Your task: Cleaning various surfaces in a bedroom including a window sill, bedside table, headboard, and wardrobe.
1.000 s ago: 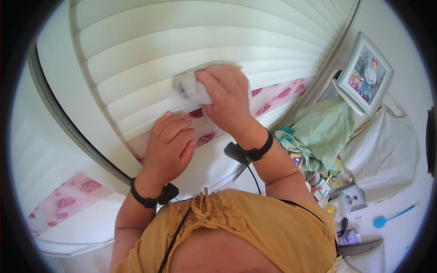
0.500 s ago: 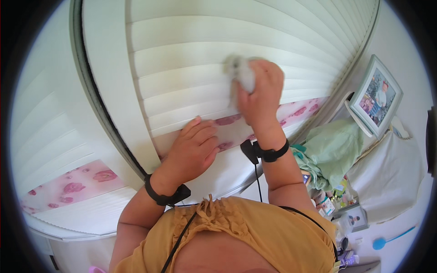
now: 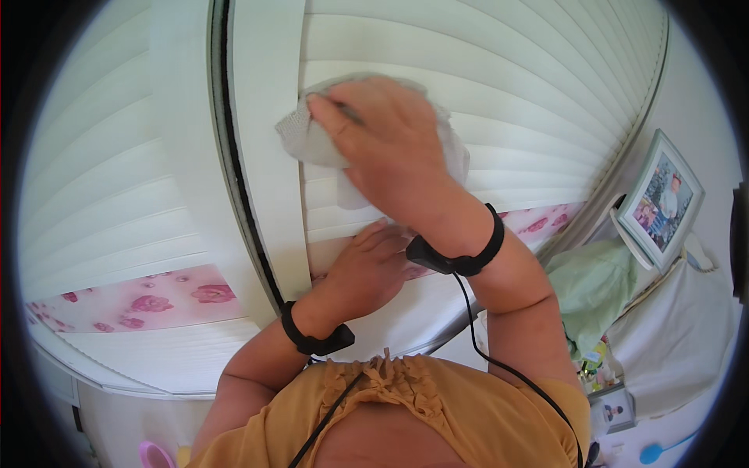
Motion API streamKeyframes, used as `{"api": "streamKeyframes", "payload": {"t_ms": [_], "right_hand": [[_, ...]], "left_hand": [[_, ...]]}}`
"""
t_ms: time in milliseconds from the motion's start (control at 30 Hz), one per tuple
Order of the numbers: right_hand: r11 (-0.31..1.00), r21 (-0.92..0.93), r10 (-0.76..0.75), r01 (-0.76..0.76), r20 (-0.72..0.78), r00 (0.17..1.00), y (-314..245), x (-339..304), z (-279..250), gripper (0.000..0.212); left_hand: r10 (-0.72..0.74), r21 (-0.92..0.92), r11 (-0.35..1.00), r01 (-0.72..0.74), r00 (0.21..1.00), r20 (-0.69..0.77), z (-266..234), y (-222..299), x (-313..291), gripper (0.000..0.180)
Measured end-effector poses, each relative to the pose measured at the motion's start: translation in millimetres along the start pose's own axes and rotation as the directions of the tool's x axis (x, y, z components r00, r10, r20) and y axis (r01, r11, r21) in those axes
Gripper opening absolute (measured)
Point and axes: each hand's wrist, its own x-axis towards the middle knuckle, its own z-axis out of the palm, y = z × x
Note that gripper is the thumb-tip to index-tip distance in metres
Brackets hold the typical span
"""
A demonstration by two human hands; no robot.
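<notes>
A pale grey cloth [image 3: 312, 134] is pressed against the white slatted door panel [image 3: 484, 101], close to its left frame. My right hand [image 3: 390, 144] grips the cloth, which spreads out on both sides of the fingers. Lower down, my left hand [image 3: 363, 269] rests flat on the pink flowered band of the same panel, fingers stretched out and holding nothing. The right wrist and forearm partly cover that band and pass just above the left hand's fingers. Each wrist wears a black strap with a small device.
Left of a dark gap [image 3: 234, 148] stands a second slatted panel with a flowered band [image 3: 140, 300]. At the right are a framed photo [image 3: 662, 199], a green cloth [image 3: 597, 285], a white cover [image 3: 675, 335] and small items. A pink round object [image 3: 154, 454] lies lower left.
My right hand has swept the cloth leftward to the panel's frame, and the cloth now lies more spread out. The view has shifted; my left hand stays on the flowered band.
</notes>
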Motion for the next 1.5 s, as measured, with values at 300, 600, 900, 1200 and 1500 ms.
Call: {"api": "streamKeyframes", "payload": {"t_ms": [300,600,900,1200,1500], "right_hand": [[0.991,0.048,-0.135,0.127,0.263,0.955,5,-16,-15,0.057],[0.912,0.292,-0.379,0.287,0.339,0.861,0,-57,-11,0.042],[0.940,0.304,-0.240,0.157,0.257,0.936,-8,-66,-12,0.041],[0.931,-0.124,0.358,-0.343,0.130,0.925,67,-194,-82,0.057],[0.841,-0.262,0.488,-0.473,-0.008,0.873,67,-194,-90,0.051]], "left_hand": [[0.003,0.048,0.999,-0.007,0.997,0.074,-3,-5,-4,0.028],[-0.159,0.011,0.987,0.162,0.949,0.272,1,-3,-14,0.028],[-0.218,0.007,0.973,0.233,0.900,0.379,1,2,-12,0.020],[-0.023,-0.003,1.000,0.025,0.961,0.275,10,-9,-20,0.019],[-0.051,0.003,0.999,0.052,0.964,0.261,20,-8,-20,0.018]]}}
